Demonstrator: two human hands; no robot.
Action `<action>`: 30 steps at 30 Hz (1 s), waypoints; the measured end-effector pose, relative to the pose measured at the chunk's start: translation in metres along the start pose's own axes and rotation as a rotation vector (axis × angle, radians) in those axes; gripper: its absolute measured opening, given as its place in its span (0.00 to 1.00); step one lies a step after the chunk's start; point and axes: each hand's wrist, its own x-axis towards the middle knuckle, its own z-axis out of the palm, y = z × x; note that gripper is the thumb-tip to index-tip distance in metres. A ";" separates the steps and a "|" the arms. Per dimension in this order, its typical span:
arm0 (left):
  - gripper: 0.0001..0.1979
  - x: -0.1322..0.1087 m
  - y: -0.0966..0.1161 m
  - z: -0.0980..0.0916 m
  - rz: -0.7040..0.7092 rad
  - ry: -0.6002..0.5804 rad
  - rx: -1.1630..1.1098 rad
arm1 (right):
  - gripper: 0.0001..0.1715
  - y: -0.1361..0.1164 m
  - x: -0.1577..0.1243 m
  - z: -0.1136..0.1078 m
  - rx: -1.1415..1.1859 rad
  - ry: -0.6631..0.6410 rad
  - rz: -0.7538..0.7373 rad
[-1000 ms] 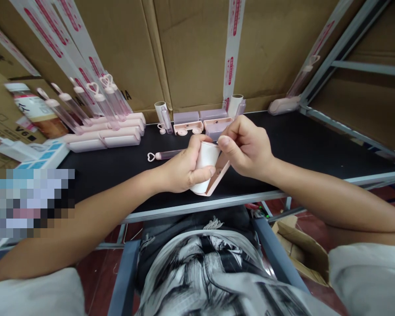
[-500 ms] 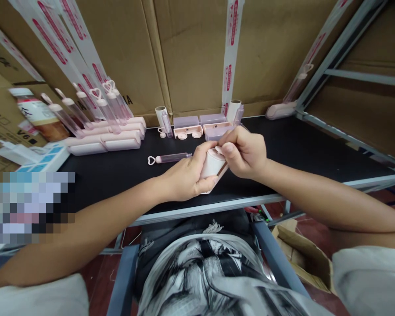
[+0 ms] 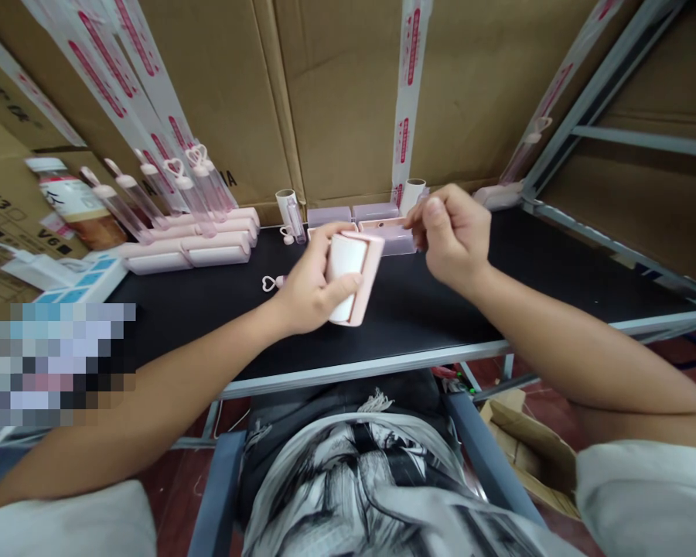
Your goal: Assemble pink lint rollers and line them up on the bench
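Note:
My left hand (image 3: pixel 308 290) grips a pink case (image 3: pixel 371 280) with a white roll (image 3: pixel 346 267) seated along it, held tilted above the table. The thumb lies across the white roll. My right hand (image 3: pixel 455 236) is raised to the right of it, apart from the case, with its fingers curled together. What its fingertips hold, if anything, is hidden. Just beyond that hand lie lilac and pink case pieces (image 3: pixel 391 241). A clear tube with a pink heart-shaped loop (image 3: pixel 270 283) lies on the table, mostly covered by my left hand.
Several pink cases (image 3: pixel 209 251) with upright clear tubes (image 3: pixel 196 205) stand at the left, near a drink bottle (image 3: pixel 73 197) and a power strip (image 3: pixel 93 278). White hollow rolls (image 3: pixel 286 203) stand at the back. A metal frame (image 3: pixel 591 232) borders the right side.
My right hand has come off the roll and moved right and slightly away from me. My left hand has shifted left and turned the pink case more upright, covering more of the clear tube.

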 end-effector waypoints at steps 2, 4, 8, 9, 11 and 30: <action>0.35 0.007 -0.009 -0.009 -0.036 0.109 -0.124 | 0.28 0.018 0.011 -0.007 -0.014 0.036 0.068; 0.33 0.015 -0.017 -0.018 -0.042 0.195 -0.190 | 0.25 0.035 0.019 -0.012 -0.068 -0.004 0.131; 0.32 0.025 -0.024 -0.034 -0.037 0.312 -0.203 | 0.13 0.059 0.023 -0.014 -0.267 -0.180 0.134; 0.32 0.025 -0.024 -0.037 -0.044 0.321 -0.209 | 0.10 0.062 0.022 -0.013 -0.313 -0.238 0.113; 0.33 0.025 -0.022 -0.040 -0.059 0.318 -0.230 | 0.14 0.069 0.019 -0.009 -0.385 -0.371 0.059; 0.34 0.013 0.016 -0.017 -0.539 -0.229 -0.322 | 0.39 -0.001 -0.013 0.020 0.394 -0.709 0.086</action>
